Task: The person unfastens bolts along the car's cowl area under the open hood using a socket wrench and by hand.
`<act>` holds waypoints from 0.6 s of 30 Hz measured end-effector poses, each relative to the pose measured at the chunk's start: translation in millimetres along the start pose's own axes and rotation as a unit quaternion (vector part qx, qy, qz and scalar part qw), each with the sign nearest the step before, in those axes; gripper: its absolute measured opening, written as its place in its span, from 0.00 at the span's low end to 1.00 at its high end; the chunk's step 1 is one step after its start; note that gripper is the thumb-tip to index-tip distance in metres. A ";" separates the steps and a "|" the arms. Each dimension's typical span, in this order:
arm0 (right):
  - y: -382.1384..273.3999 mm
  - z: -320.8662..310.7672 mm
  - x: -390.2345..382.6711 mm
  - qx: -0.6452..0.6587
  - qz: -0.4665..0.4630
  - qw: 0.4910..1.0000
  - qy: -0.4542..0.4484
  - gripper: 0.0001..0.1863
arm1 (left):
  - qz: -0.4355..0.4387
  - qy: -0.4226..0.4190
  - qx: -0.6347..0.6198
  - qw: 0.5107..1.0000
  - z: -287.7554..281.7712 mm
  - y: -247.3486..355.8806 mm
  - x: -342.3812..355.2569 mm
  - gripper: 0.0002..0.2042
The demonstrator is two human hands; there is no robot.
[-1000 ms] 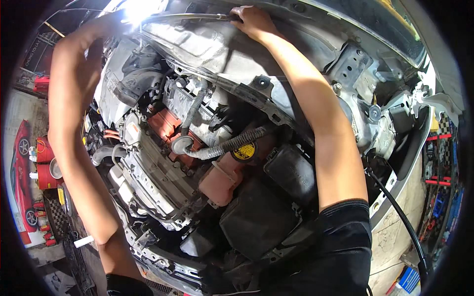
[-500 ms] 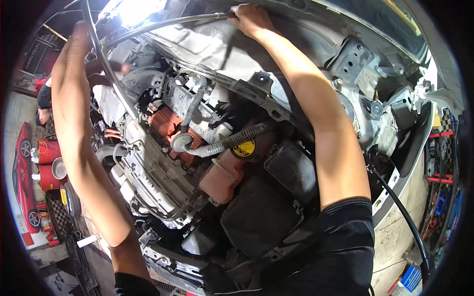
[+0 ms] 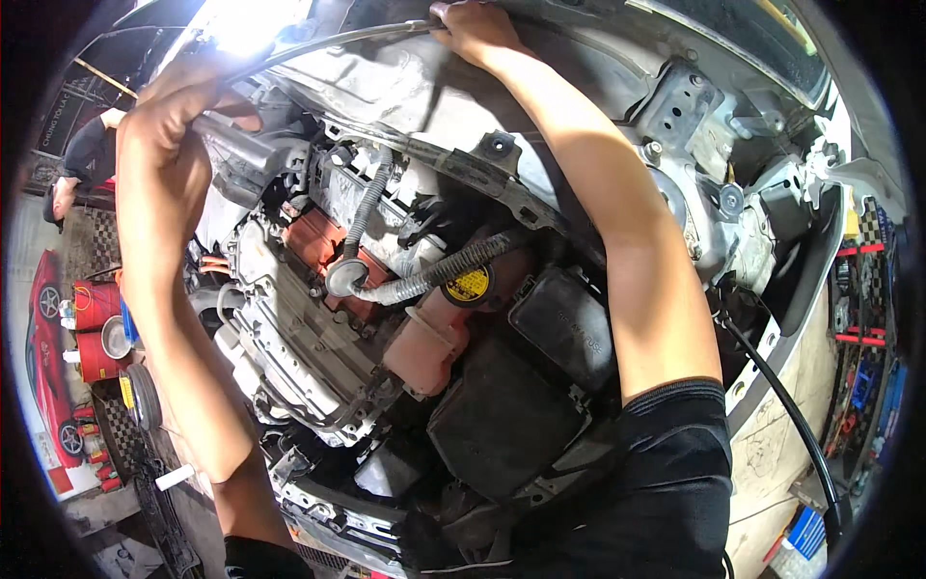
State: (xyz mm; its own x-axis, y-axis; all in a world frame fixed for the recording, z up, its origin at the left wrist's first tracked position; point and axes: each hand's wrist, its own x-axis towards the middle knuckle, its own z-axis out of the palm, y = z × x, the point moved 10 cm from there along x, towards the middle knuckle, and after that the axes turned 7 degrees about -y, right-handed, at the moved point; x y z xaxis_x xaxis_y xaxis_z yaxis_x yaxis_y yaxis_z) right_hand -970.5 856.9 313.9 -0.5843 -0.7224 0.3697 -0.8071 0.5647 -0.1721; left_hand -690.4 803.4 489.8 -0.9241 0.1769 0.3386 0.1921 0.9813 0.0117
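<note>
My right hand (image 3: 475, 33) is closed on the right end of a long, thin, dark flexible strip (image 3: 338, 41) at the top of the view. The strip runs left in a shallow arc over the rear of the open engine bay. My left hand (image 3: 178, 104) is bent at the wrist with curled fingers where the strip's left part meets it. Glare and the hand itself hide the exact grip. Below my arms lie the engine (image 3: 304, 357), a pinkish fluid reservoir (image 3: 424, 352) with a yellow-marked cap (image 3: 470, 285), and a ribbed hose (image 3: 439, 277).
Black covers (image 3: 511, 415) fill the bay's near right. A thin black prop or cable (image 3: 786, 405) slants down at right. A bright lamp (image 3: 253, 29) glares at upper left. Another person (image 3: 82, 159) is at far left, near red drums (image 3: 96, 355). Tool shelves (image 3: 863, 338) stand at right.
My left hand has bent and curled in, shifting right. The strip section that hung down beside it no longer shows. My right hand moved slightly left. More of the other person shows.
</note>
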 end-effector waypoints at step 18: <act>-3.7 4.0 0.5 -0.028 -0.043 0.998 0.022 0.26 | -0.298 0.230 -0.492 0.785 29.3 -55.3 -48.5 0.22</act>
State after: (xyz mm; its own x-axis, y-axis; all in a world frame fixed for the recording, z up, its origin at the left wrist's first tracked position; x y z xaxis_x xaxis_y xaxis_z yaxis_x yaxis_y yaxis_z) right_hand -968.1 852.8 311.1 -0.5073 -0.7521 0.4207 -0.8477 0.5233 -0.0868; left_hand -665.9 742.7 445.2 -0.7725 -0.5605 0.2985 0.1424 0.3052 0.9416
